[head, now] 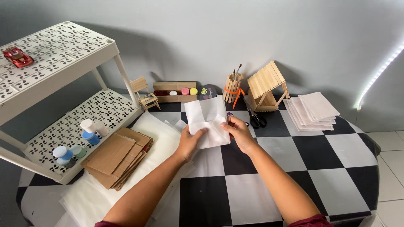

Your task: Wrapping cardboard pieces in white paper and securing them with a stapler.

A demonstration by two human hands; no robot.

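Fingers of both hands are closed on a sheet of white paper (207,122) held up above the black-and-white checked table (320,176). The left hand (190,142) pinches the sheet's lower left edge, its thumb lying on the front. The right hand (238,131) grips the right edge, and something small and purple shows just above its knuckles; what it is cannot be made out. The sheet looks folded at the top, though the fold is hard to read against the white. Its lower part hides the fingertips behind it.

Relative to the held sheet: directly behind it stands a small dark card with painted plants (207,92), half covered by the paper. Behind and to the left sit a box of stick wood with round paint pots (174,92) and a tiny chair (144,95). Behind and to the right are a stick cup holding brushes (232,88), black scissors (256,118) partly hidden by the right hand, and a small stick house (267,86). Farther right lies a stack of white sheets (312,110). To the left lie cardboard pieces (118,156) on more white paper, and a white shelf (63,54) with paint bottles (89,133) and a red toy car (17,57), cut off by the picture's edge.
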